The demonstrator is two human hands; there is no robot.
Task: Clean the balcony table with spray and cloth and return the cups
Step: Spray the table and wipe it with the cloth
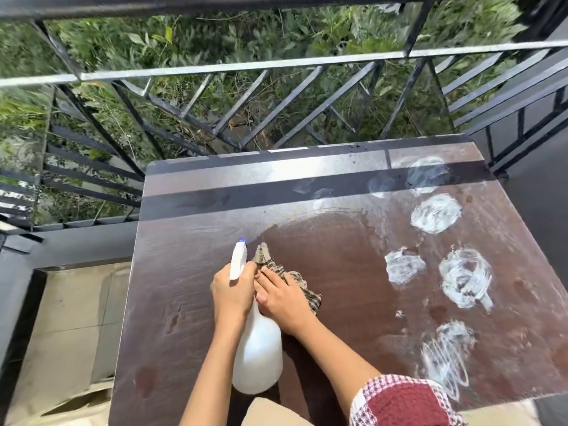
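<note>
A dark brown wooden table (pixel 190 272) fills the lower middle of the head view. My left hand (pixel 232 292) grips the neck of a white spray bottle (pixel 258 358), whose nozzle points away toward the railing. Right beside it, my right hand (pixel 284 301) lies flat on a checked brown cloth (pixel 272 267) and presses it onto the tabletop. Several white foam patches (pixel 435 217) sit on the table's right side, some smeared in rings. No cups are in view.
A black metal balcony railing (pixel 276 64) runs along the table's far edge and both sides, with greenery below it. Beige floor tiles (pixel 70 333) show to the left of the table.
</note>
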